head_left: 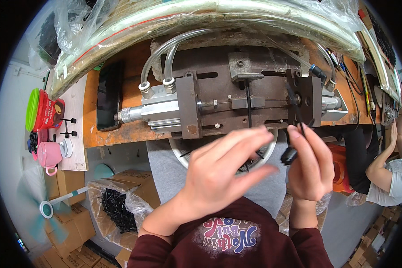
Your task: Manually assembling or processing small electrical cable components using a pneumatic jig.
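My right hand (pixel 311 167) pinches a thin black rod (pixel 303 128) between thumb and fingers, in front of the right side of a metal clamping fixture (pixel 190 96). A ribbed black knob (pixel 289 156) shows beside those fingers; whether it belongs to the same rod I cannot tell. My left hand (pixel 223 172), slightly blurred, has its fingers stretched out and thumb apart, with nothing in it. It hovers over a white round basin (pixel 178 149) on my lap, which it partly hides. Another black rod (pixel 249 105) stands across the small block at the fixture's middle.
Pneumatic cylinders (pixel 161 114) with clear hoses (pixel 154 56) flank the fixture. A dark phone (pixel 108 96) lies left on the wooden bench. A pink cup (pixel 49 154) and red tub (pixel 51 109) stand further left. Below is a carton (pixel 120 178) of black parts; a person (pixel 391 178) sits at right.
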